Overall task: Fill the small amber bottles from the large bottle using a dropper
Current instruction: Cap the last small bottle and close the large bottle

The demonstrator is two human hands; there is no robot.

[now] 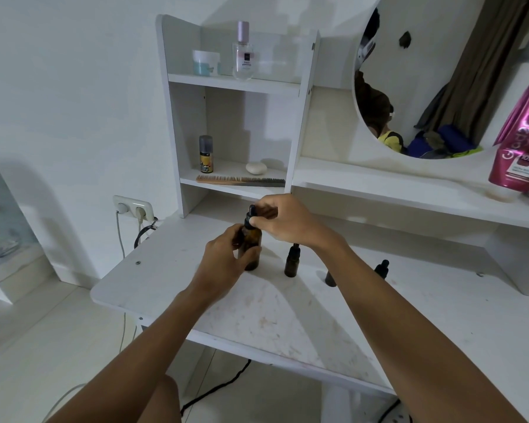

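The large amber bottle (253, 243) stands upright on the white table (272, 312). My left hand (226, 257) grips its body from the left. My right hand (283, 219) pinches the black dropper cap (250, 217) on top of it. A small amber bottle (292, 261) with a black dropper cap stands just to the right. A second small bottle (330, 278) shows only in part behind my right forearm. A third small bottle (382, 268) with a black cap peeks out farther right.
A white shelf unit (177, 123) rises behind the bottles, holding a comb (240, 180), a spray can (206, 154), a perfume bottle (243, 53) and a jar (206, 63). A round mirror (434, 71) and a pink pouch (522, 138) are at the right. A wall socket (133, 207) with cables is at the left.
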